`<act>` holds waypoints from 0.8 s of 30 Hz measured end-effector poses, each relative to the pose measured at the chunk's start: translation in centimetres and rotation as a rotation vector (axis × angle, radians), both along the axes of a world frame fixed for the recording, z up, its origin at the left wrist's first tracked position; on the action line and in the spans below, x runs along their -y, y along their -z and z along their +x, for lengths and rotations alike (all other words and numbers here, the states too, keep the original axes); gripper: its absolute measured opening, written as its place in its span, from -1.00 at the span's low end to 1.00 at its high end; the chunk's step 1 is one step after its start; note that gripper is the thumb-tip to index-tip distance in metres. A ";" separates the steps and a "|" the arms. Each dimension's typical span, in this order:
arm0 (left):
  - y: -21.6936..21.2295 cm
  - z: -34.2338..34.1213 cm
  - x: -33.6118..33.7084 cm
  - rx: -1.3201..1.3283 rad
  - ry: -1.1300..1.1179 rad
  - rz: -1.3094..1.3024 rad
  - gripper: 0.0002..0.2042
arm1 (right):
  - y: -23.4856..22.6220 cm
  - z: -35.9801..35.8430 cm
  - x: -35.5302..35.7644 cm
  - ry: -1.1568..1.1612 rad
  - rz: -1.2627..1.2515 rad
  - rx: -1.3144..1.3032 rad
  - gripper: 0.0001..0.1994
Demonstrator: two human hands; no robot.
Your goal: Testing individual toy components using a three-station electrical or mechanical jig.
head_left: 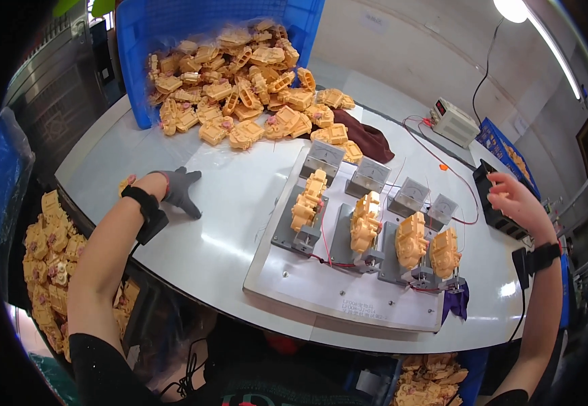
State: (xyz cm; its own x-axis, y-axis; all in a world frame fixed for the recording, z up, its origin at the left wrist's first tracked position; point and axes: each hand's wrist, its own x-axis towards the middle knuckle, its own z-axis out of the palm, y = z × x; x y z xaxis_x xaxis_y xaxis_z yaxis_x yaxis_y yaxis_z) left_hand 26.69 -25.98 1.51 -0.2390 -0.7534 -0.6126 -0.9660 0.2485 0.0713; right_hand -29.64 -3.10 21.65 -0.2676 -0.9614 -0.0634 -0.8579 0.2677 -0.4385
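My left hand (183, 191), in a grey glove, is over the left of the white table with its fingers spread and nothing in them. Behind its wrist shows a small yellow plastic part (126, 184); whether it rests on the table or is in the air I cannot tell. My bare right hand (518, 203) is raised at the far right, fingers bent but apart, near a black box (493, 199). Between my hands stands a white test board (307, 292). Several yellow plastic housings (363, 223) sit upright in its grey fixtures, in front of dial meters (323, 157).
A blue crate (131, 74) lies tipped at the back, yellow housings (246, 95) spilling out. Beside them is a dark red cloth (368, 135). A power supply (455, 123) with red leads stands back right. More housings (54, 264) fill a container below left; others lie below the front edge.
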 end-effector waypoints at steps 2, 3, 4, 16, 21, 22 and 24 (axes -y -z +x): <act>-0.2 -0.3 -0.4 -0.007 0.047 -0.011 0.21 | -0.4 1.1 4.7 -0.045 0.032 -0.076 -0.53; -0.6 0.1 -1.1 0.014 0.047 -0.011 0.22 | -0.3 2.4 8.1 -0.078 0.066 -0.090 -0.52; -0.7 0.1 -1.3 0.018 0.052 0.003 0.22 | -0.3 3.3 11.0 -0.118 0.088 -0.121 -0.50; -1.8 1.1 -3.3 -0.120 0.046 -0.093 -0.01 | 14.0 4.5 35.0 -0.353 0.420 -0.183 -0.09; -1.6 5.7 -5.3 -0.369 -0.076 -0.291 -0.23 | 16.6 6.6 37.1 -0.271 0.584 -0.028 0.10; -1.5 6.9 -5.0 -0.279 -0.211 -0.409 -0.23 | 17.9 6.9 38.2 -0.323 0.573 -0.144 0.09; -0.6 9.5 -5.3 -0.176 -0.358 -0.542 -0.21 | 19.6 7.4 39.1 -0.406 0.577 -0.272 0.04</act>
